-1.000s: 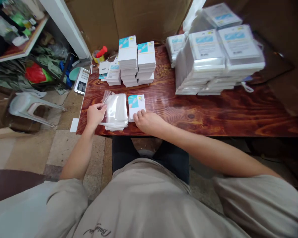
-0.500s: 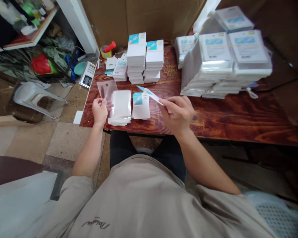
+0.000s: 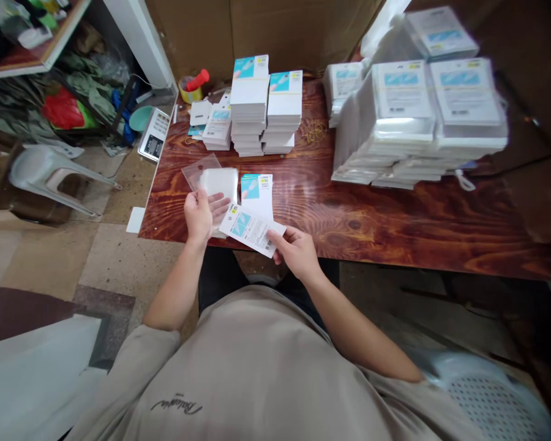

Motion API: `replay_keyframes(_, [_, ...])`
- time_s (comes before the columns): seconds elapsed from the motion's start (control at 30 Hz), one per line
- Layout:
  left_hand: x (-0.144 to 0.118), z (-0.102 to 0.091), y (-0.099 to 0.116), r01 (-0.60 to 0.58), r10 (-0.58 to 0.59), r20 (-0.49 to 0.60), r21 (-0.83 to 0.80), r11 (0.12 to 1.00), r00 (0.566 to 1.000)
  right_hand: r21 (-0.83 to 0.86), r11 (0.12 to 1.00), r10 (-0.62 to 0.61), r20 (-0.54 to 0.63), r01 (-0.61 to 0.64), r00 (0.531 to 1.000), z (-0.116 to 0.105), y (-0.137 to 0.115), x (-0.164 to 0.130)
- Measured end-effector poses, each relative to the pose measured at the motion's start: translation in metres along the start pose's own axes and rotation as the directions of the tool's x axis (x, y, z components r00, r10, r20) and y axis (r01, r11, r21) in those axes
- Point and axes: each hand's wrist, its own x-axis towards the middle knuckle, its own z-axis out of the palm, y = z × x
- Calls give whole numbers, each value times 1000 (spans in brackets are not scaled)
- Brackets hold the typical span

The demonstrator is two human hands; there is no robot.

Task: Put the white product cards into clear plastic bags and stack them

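Note:
My left hand [image 3: 198, 217] pinches a clear plastic bag [image 3: 193, 174] near the table's front left; its other fingers stretch to the right. Behind and under that hand lies a stack of clear plastic bags [image 3: 224, 181]. My right hand [image 3: 299, 252] is closed on the right end of a printed card [image 3: 248, 229], thumb on top. The card is white with a blue picture and small print, tilted with its far end close to my left fingers. It partly covers a short stack of cards [image 3: 265, 202] with blue corners.
Tall banded card stacks [image 3: 250, 98] and a tape roll [image 3: 190, 93] stand at the back of the wooden table [image 3: 349, 226]. Large piles of bagged cards [image 3: 395, 135] fill the right. A scale [image 3: 153, 138] and white stool [image 3: 41, 171] are left.
My right hand has brought the card down and left, turning its printed side up. My left hand has moved slightly right and nearer me with the clear plastic bag.

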Motion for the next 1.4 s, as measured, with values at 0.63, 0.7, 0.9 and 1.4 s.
replay_keyframes(0.63, [17,-18,15,76,-100,166,146,986,981,74,997,-3,42,-1,999,17,-16,25])
replay_keyframes(0.7, [11,-18,12,45,-68,180,126,991,981,78,996,-39,-8,39,999,22,-15,28])
replay_keyframes(0.9, [2,-24,8,82,-87,261,31,996,961,147,983,-110,-43,115,993,44,-16,26])
replay_keyframes(1.4, [-37,-19,9,106,-62,306,-127,986,950,-153,903,-422,-131,402,897,64,-7,38])
